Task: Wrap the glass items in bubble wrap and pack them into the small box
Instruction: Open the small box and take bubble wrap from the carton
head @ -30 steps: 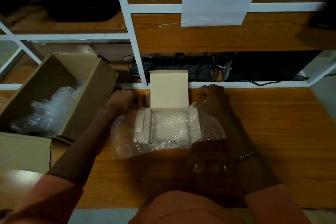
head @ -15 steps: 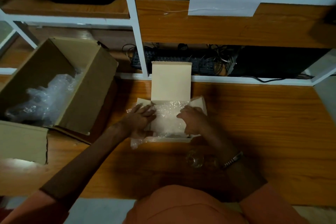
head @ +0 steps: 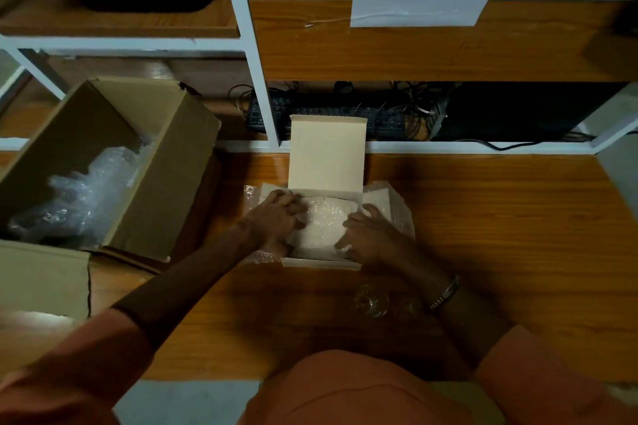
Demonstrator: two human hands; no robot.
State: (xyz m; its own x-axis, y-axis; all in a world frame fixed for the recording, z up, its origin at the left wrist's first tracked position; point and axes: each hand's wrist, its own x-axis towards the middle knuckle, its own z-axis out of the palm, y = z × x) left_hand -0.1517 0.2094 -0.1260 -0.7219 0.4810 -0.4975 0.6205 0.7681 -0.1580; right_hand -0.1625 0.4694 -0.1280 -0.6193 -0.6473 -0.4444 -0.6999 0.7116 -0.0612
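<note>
Here, a sheet of bubble wrap is being pressed down into the small box, which is sitting open on the wooden table with its lid standing upright at the far side. The wrap is lining the box's inside and is spilling over the side flaps on the left and right. It is being pushed on at the left edge by the left hand, whose fingers are bent with the tips dug into the wrap, and at the right by the right hand, whose fingers are spread and lying fairly flat on it. Whether any wrap is being pinched cannot be told. A glass item is lying unwrapped on the table just in front of the box, near the right wrist. A large cardboard carton holding more bubble wrap is standing to the left, well apart. Behind the table, a keyboard is being kept under a shelf.
</note>
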